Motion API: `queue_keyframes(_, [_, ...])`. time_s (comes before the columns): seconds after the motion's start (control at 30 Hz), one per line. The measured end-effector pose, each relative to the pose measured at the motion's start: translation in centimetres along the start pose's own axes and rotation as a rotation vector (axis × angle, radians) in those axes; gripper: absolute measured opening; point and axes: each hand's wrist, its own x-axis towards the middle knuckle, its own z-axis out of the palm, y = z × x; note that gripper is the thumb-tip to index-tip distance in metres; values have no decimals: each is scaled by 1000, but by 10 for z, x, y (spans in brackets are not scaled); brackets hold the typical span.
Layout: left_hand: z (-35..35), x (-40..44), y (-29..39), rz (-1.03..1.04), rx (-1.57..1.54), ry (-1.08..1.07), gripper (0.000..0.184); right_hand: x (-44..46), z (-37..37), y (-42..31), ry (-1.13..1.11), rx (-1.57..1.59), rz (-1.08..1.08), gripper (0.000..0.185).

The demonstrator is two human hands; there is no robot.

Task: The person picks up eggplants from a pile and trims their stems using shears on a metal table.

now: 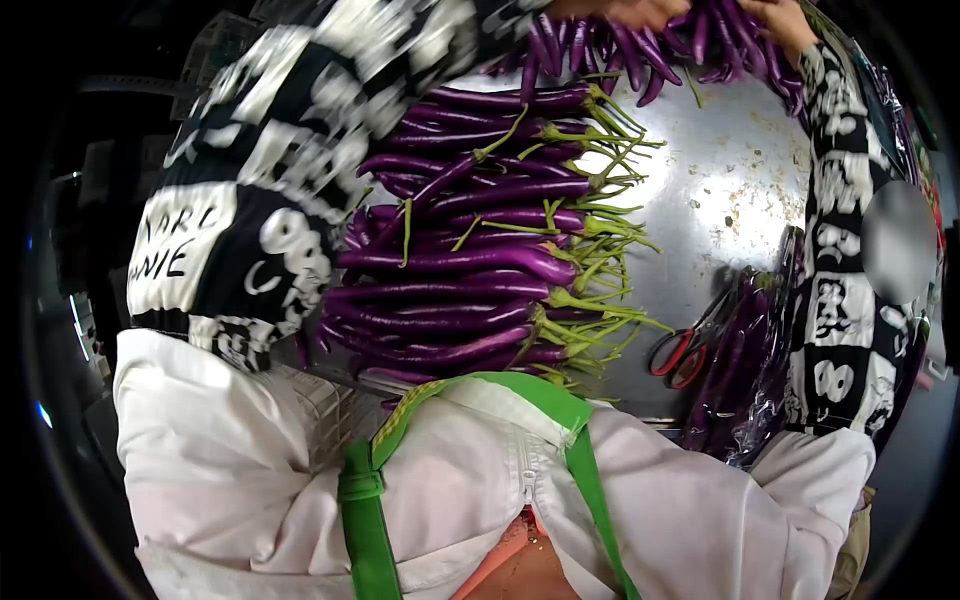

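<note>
We see eggplants heaped at far end of counter; left hand blurred above, right hand against them — either grip we cannot tell. Likely light, firm, slippery, bruisable — we'd cradle mid-body, gently.

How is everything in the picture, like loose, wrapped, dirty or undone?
Near eggplants: loose, lined up
Far eggplants: loose, bunched
Bagged eggplants: inside clear plastic
Scissors: lying down, blade opening unclear
Metal table: speckled
White jacket: unzipped at the neck
Left hand: blurred, at far eggplants, grip unclear
Right hand: at far eggplants, grip unclear
</note>
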Motion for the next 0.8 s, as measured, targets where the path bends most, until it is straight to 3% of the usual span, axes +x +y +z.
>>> queue_keyframes(0.03, [-10, -16, -19, -91, 8, -140, 47, -6, 7, 18, 25, -108, -68, 27])
queue_keyframes(0.1, [-17, -109, -53, -193, 219, -266, 42, -53, 15, 23, 72, -403, -361, 30])
queue_keyframes(0.17, [-20, -177, -82, -62, 552, -219, 30, -120, 28, 20, 19, -211, -214, 29])
queue_keyframes(0.23, [-22, -238, -112, -137, 613, -119, 31, -172, 30, 46, -60, -63, -278, 28])
queue_keyframes(0.3, [-8, -289, -120, -175, 541, 131, 35, -236, 32, 79, -80, -134, -376, 25])
queue_keyframes(0.33, [-3, -306, -123, -104, 620, 176, 37, -266, 33, 82, -116, -227, -278, 35])
queue_keyframes(0.37, [0, -317, -126, -25, 701, 220, 39, -294, 35, 82, -145, -319, -182, 45])
queue_keyframes(0.43, [8, -331, -131, -13, 771, 325, 46, -354, 46, 106, -50, -163, 56, 48])
queue_keyframes(0.5, [10, -336, -151, -201, 591, 443, 48, -391, 48, 134, 86, -363, 40, 39])
queue_keyframes(0.57, [3, -330, -156, -455, 331, 404, 46, -417, 58, 167, 357, -785, -391, 36])
queue_keyframes(0.6, [5, -327, -146, -456, 317, 414, 41, -430, 66, 174, 300, -462, 18, 37])
queue_keyframes(0.63, [2, -325, -141, -439, 320, 411, 41, -446, 67, 191, 272, -813, -23, 38])
queue_keyframes(0.7, [-2, -321, -134, -388, 645, 219, 40, -464, 81, 220, 336, -1036, -127, 40])
queue_keyframes(0.73, [4, -324, -128, -290, 623, 289, 38, -471, 91, 233, 461, -972, -241, 39])
queue_keyframes(0.8, [-3, -336, -124, -261, 501, 265, 39, -478, 96, 254, 478, -925, -263, 37])
